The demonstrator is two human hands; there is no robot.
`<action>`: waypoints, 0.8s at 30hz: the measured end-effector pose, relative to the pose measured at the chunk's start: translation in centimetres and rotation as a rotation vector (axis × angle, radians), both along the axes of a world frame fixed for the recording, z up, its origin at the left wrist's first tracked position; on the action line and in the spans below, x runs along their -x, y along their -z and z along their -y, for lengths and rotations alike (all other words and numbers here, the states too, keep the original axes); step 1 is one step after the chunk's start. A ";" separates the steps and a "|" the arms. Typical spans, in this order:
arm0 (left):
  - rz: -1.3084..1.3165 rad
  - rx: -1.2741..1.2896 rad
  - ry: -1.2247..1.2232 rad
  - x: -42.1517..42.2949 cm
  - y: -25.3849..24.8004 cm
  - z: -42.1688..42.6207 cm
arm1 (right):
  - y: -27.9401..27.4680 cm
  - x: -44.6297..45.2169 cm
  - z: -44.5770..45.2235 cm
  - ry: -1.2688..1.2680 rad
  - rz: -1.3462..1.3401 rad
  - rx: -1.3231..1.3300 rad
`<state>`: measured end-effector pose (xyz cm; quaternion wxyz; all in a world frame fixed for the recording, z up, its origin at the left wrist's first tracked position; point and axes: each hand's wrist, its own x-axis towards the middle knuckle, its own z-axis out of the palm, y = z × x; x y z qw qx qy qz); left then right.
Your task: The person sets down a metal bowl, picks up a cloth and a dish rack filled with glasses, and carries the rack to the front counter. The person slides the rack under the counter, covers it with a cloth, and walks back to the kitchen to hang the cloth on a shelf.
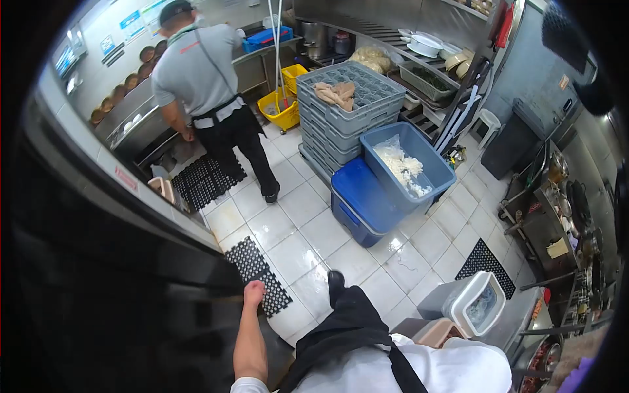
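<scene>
The left grip [254,292] was curled, its contents unclear; the right was out of view; the nearby mat [255,267] was black, flat, round-holed, on glossy white tiles [304,229].

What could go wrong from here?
Likely risks:
1. Slip: the tile floor looks glossy, possibly wet, right where the person's shoe is.
2. Trip: the edge of the perforated mat nearest the left hand might catch a foot.
3. Contamination: the white food sits uncovered in the blue tub, so something could fall in.
</scene>
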<state>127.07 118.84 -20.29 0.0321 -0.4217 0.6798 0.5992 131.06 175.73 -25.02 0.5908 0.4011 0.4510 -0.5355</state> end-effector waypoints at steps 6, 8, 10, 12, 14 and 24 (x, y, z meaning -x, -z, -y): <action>0.138 0.001 -0.027 9.6 -0.7 5.4 | 6.3 22.8 11.5 0.200 -0.089 0.388; 0.229 -0.158 -0.212 9.3 -1.5 5.8 | 1.2 35.2 16.4 -0.422 -0.723 -0.334; 0.394 -0.220 -0.183 7.8 -2.2 7.2 | -1.4 48.8 21.2 -0.583 -1.248 -0.536; 0.448 -0.317 -0.376 5.4 -2.2 8.0 | -7.3 61.1 27.0 -0.324 -1.513 -0.372; 0.538 -0.364 -0.506 3.9 -2.4 8.1 | -14.6 71.1 32.5 -0.341 -1.636 -0.368; 0.344 -0.472 -0.631 24.9 2.5 18.9 | -22.1 98.2 45.5 -0.231 -1.792 -0.664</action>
